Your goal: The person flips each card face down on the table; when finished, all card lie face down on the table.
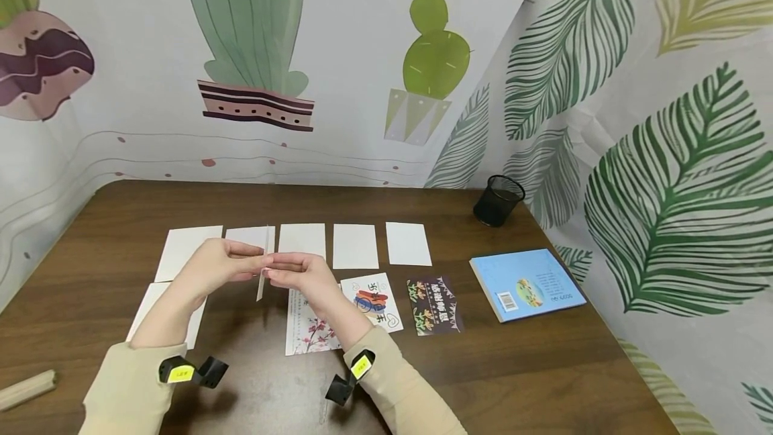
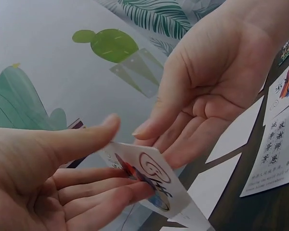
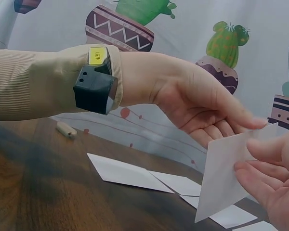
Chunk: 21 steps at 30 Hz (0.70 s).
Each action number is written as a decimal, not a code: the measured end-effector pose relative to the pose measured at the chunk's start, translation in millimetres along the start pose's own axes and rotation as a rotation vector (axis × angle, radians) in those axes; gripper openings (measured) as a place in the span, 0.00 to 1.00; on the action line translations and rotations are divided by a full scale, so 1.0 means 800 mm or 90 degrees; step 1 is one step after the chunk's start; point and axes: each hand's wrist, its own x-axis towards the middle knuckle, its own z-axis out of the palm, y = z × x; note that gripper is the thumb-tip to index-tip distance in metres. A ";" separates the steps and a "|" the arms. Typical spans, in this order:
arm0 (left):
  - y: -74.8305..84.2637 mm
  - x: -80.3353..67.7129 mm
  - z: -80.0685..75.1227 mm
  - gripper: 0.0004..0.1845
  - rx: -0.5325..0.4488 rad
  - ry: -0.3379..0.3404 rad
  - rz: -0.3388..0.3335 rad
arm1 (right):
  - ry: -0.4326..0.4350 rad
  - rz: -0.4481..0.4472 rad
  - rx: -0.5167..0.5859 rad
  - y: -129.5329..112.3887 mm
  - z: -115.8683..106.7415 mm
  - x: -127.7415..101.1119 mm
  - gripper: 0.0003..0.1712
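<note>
Left hand (image 1: 216, 266) and right hand (image 1: 302, 272) meet above the desk (image 1: 543, 368) in the head view, each pinching one card (image 1: 262, 277) held edge-on between them. Below lie blank white cards (image 1: 355, 246) in a row and printed cards (image 1: 374, 301) nearer the person; a blue book (image 1: 527, 283) and a black mesh cup (image 1: 498, 200) sit to the right.

From the left wrist, the left thumb and fingers (image 2: 91, 192) clamp the card's printed face (image 2: 149, 180), and the right hand (image 2: 207, 91) touches its far edge.

From the right wrist, the card's blank back (image 3: 226, 173) shows, with the right fingertips (image 3: 260, 168) curled on it.

Judged from this, the card is mid-turn; laying it down next would need one hand to release.
</note>
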 end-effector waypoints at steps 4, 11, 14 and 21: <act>-0.005 -0.001 -0.006 0.33 0.004 -0.012 0.001 | -0.006 0.002 -0.003 0.001 0.000 0.000 0.20; -0.016 -0.002 -0.022 0.29 -0.014 -0.001 0.008 | 0.069 0.021 -0.009 0.012 -0.004 0.005 0.17; -0.022 -0.001 -0.029 0.29 -0.020 0.004 -0.002 | 0.118 0.035 -0.017 0.018 -0.010 0.007 0.17; -0.037 0.001 -0.045 0.30 -0.023 -0.025 -0.023 | 0.154 0.059 -0.031 0.023 -0.020 0.010 0.15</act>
